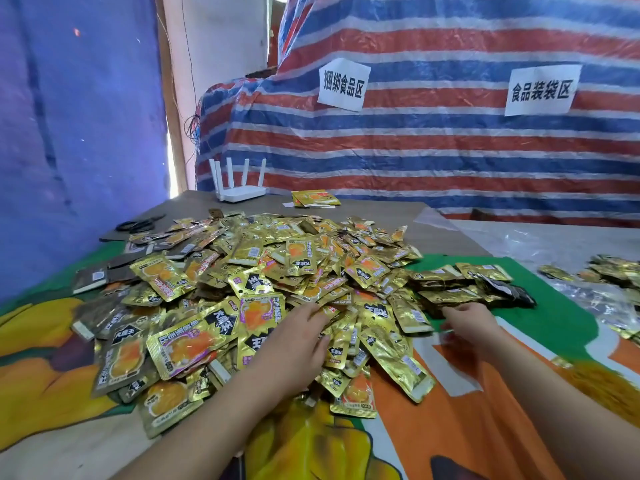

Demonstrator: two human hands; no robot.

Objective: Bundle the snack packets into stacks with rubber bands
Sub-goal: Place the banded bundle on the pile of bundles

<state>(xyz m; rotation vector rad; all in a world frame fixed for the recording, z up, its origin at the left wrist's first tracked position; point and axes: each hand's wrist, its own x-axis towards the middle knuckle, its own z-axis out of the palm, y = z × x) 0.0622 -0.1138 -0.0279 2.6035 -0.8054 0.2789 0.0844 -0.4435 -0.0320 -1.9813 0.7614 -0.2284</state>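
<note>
- A big striped plastic sheet [433,140] in red, blue and white hangs at the back, with two white paper signs [343,84] stuck on it.
- A blue plastic sheet [69,133] hangs on the left side.
- The bench [398,211] has a bright cloth [467,427] on it, coloured orange, yellow and green.
- A huge heap of shiny gold snack packets [263,282] lies in the middle of the bench, on the cloth. The packets lie every which way, some face up and some face down.
- A row of tied gold packet stacks [460,282] lies on the green part of the cloth, just right of the heap.
- More gold packets [613,268] lie far off at the right edge, on clear plastic bags [571,244].
- The left hand [294,344] rests flat on the near side of the heap, fingers straight and a little apart, touching the packets.
- The right hand [467,322] reaches to the near end of the tied stacks. Its fingers curl down there, but I cannot tell if they hold anything.
- A white router with five thin sticks [239,183] stands at the back of the bench.
- A small pile of gold packets [315,197] lies just right of the router.
- Some black rubber bands [138,223] lie on the bench at the back left, near the heap.
</note>
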